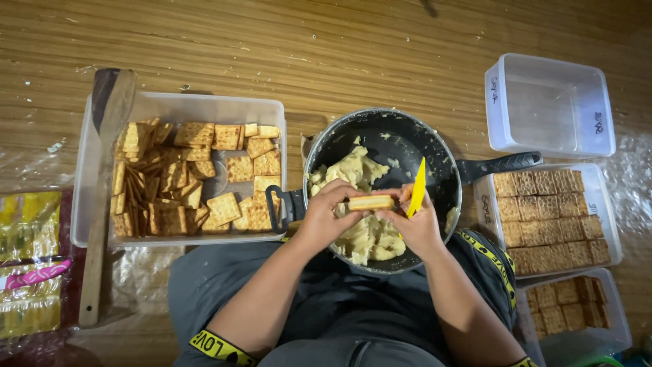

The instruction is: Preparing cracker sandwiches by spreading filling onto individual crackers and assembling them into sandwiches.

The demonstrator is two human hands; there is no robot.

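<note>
A filled cracker sandwich (371,202) is pinched between both my hands over a black pan (407,136). My left hand (326,216) grips its left end. My right hand (419,224) presses its right end and also holds a yellow plastic spreader (417,187), blade pointing up. The pan rests on my lap and holds pale yellow paste (356,170). Its long black handle (499,164) points right.
A clear tub (95,136) of loose square crackers (197,177) sits to the left, a wooden spatula (102,197) across its left rim. At right stand an empty clear tub (550,105) and two tubs of stacked filled crackers (550,214) (567,302). Yellow packets (27,265) lie far left.
</note>
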